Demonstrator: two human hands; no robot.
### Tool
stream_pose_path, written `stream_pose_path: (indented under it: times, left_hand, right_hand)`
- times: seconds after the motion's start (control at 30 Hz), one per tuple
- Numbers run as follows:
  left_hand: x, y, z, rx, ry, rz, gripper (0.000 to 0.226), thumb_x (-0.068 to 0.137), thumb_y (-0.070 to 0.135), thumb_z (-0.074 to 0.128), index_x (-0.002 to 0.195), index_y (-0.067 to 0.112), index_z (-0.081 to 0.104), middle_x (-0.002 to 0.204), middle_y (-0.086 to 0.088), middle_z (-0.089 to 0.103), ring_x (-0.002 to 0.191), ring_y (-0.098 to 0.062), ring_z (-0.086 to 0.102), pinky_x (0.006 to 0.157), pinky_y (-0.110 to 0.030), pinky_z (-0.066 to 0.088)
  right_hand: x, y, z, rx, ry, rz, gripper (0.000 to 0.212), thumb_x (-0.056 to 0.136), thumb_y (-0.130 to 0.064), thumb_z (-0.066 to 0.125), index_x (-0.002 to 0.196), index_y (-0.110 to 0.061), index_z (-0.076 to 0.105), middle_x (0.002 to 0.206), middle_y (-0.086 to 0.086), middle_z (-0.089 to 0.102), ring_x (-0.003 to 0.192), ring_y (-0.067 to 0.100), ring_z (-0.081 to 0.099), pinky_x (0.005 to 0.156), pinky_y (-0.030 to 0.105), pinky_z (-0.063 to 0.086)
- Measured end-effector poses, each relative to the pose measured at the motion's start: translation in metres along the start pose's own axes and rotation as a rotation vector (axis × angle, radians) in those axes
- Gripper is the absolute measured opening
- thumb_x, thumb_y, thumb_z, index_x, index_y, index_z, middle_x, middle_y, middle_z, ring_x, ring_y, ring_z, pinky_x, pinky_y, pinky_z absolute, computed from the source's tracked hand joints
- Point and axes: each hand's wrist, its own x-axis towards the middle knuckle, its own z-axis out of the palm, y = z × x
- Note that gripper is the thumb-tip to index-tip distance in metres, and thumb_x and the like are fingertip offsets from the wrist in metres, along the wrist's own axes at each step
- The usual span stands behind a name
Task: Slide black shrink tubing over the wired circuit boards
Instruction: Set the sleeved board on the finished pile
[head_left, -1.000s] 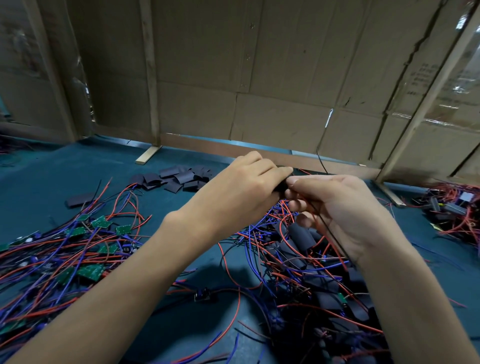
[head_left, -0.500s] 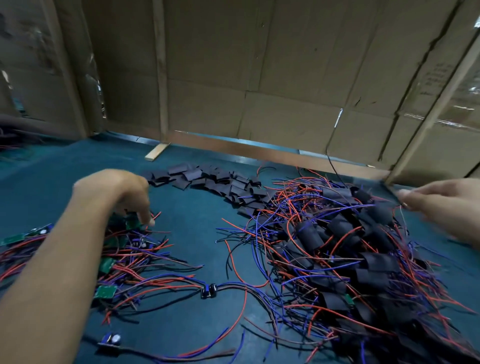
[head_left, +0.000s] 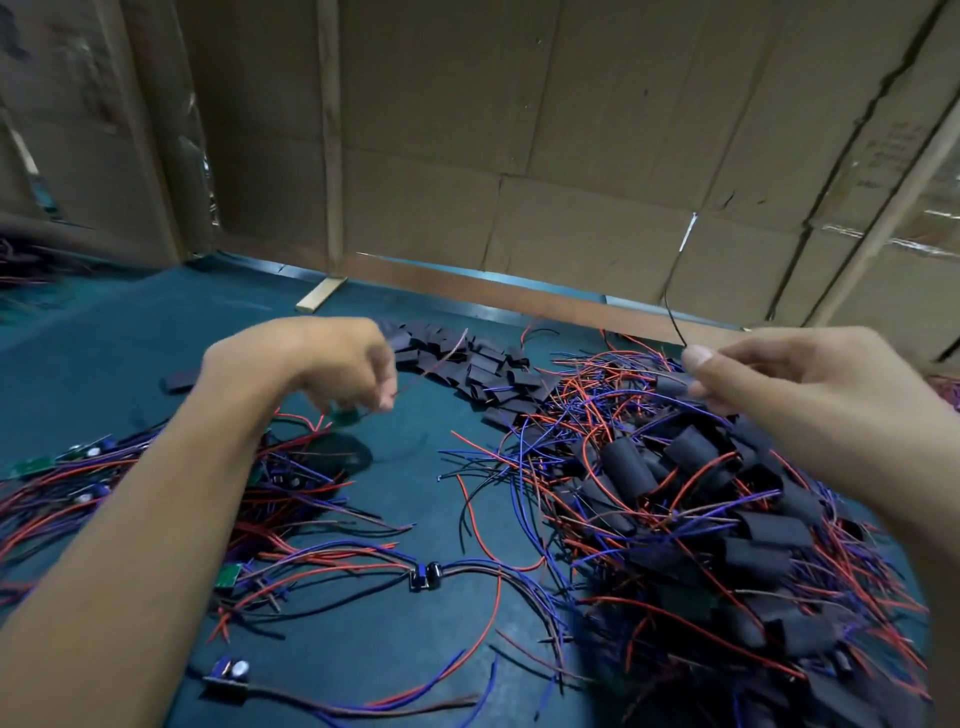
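My left hand (head_left: 332, 364) hovers above the green mat, fingers curled, pinching the red wire of a wired circuit board (head_left: 344, 417) that hangs blurred just under it. My right hand (head_left: 779, 379) is raised over the right pile and pinches a thin black wire (head_left: 674, 325) between thumb and fingers. Loose pieces of black shrink tubing (head_left: 483, 370) lie in a heap between the hands, at the back. Bare green boards with red and blue wires (head_left: 78, 467) are piled at the left. Boards covered in black tubing (head_left: 691, 499) are heaped at the right.
A cardboard wall (head_left: 519, 156) with wooden battens closes off the back of the mat. A single tubing piece (head_left: 179, 381) lies at the left. Two small boards with capacitors (head_left: 425, 576) (head_left: 228, 675) and stray wires lie on the mat (head_left: 415, 447) near me.
My left hand has lifted from the left pile with a wired board and moved right. My right hand has come back from the far right edge toward the middle.
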Motion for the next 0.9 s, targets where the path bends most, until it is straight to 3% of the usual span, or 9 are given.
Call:
stream_pose_path:
  times: [0.1,0.23,0.37,0.4,0.5,0.6,0.67,0.77,0.9]
  left_hand:
    - [-0.02,0.026,-0.01,-0.274,0.131,0.254,0.008,0.093,0.012,0.07,0.088,0.014,0.064,0.078,0.001,0.075,0.069,-0.013,0.068,0.064,-0.033,0.061]
    - [-0.049,0.062,-0.013,-0.72,0.19,0.55,0.015,0.091,0.014,0.069,0.098,0.002,0.062,0.089,-0.013,0.076,0.077,-0.022,0.073,0.07,-0.038,0.063]
    - [-0.054,0.088,-0.001,-0.965,0.145,0.668,0.017,0.089,0.013,0.069,0.097,0.0,0.061,0.086,-0.015,0.073,0.074,-0.026,0.072,0.064,-0.031,0.06]
    - [-0.051,0.092,0.003,-0.973,0.15,0.681,0.014,0.091,0.013,0.068,0.095,0.002,0.061,0.084,-0.014,0.072,0.071,-0.024,0.071,0.061,-0.029,0.059]
    - [-0.04,0.093,0.009,-0.952,0.153,0.696,0.013,0.093,0.021,0.068,0.095,0.009,0.065,0.088,-0.01,0.074,0.07,-0.021,0.07,0.057,-0.028,0.052]
    - [-0.02,0.081,0.011,-0.985,0.159,0.618,0.021,0.096,0.033,0.067,0.102,0.013,0.069,0.097,-0.007,0.076,0.083,-0.023,0.074,0.061,-0.027,0.054]
    - [0.002,0.064,0.017,-0.831,0.291,0.473,0.017,0.097,0.032,0.065,0.101,0.016,0.07,0.099,-0.008,0.076,0.087,-0.019,0.073,0.065,-0.025,0.054]
    - [0.046,0.039,0.034,-0.32,0.509,0.167,0.015,0.095,0.025,0.067,0.106,0.016,0.073,0.109,-0.007,0.075,0.103,-0.02,0.068,0.083,-0.026,0.052]
    - [0.095,0.029,0.056,0.156,0.296,0.13,0.046,0.096,0.023,0.061,0.141,0.018,0.053,0.14,-0.013,0.055,0.126,-0.033,0.052,0.106,-0.04,0.044]
  right_hand:
    - [-0.002,-0.011,0.021,0.076,-0.052,-0.066,0.03,0.084,-0.053,0.065,0.081,-0.026,0.079,0.075,-0.007,0.076,0.079,0.017,0.073,0.081,0.036,0.055]
    - [-0.003,-0.022,0.052,0.307,-0.048,-0.174,0.017,0.091,-0.04,0.072,0.092,-0.025,0.08,0.083,-0.018,0.077,0.081,-0.001,0.072,0.076,0.018,0.053]
    - [-0.005,-0.027,0.069,0.542,-0.125,-0.173,0.017,0.089,-0.036,0.075,0.098,-0.023,0.081,0.092,0.009,0.078,0.089,0.033,0.074,0.088,0.051,0.058]
    - [-0.004,-0.026,0.07,0.587,-0.14,-0.159,0.014,0.089,-0.032,0.076,0.097,-0.02,0.081,0.09,0.011,0.078,0.084,0.033,0.075,0.087,0.052,0.059]
    - [-0.001,-0.021,0.067,0.758,-0.219,-0.075,0.02,0.084,-0.026,0.073,0.09,-0.008,0.08,0.083,0.012,0.076,0.069,0.022,0.071,0.064,0.033,0.06]
    - [0.004,-0.016,0.058,0.764,-0.257,0.011,0.02,0.083,-0.023,0.074,0.088,-0.004,0.078,0.08,0.013,0.072,0.058,0.015,0.058,0.045,0.02,0.04]
    - [0.008,-0.011,0.05,0.739,-0.245,0.066,0.032,0.079,-0.027,0.075,0.09,0.003,0.076,0.077,0.011,0.07,0.055,0.012,0.05,0.043,0.018,0.03]
    - [0.013,-0.006,0.035,0.746,-0.23,0.15,0.042,0.075,-0.033,0.073,0.095,0.004,0.076,0.074,0.011,0.067,0.057,0.013,0.043,0.042,0.018,0.026]
    - [0.015,-0.003,0.019,0.785,-0.185,0.156,0.03,0.087,-0.024,0.068,0.098,0.004,0.074,0.07,0.012,0.066,0.051,0.011,0.045,0.039,0.016,0.028]
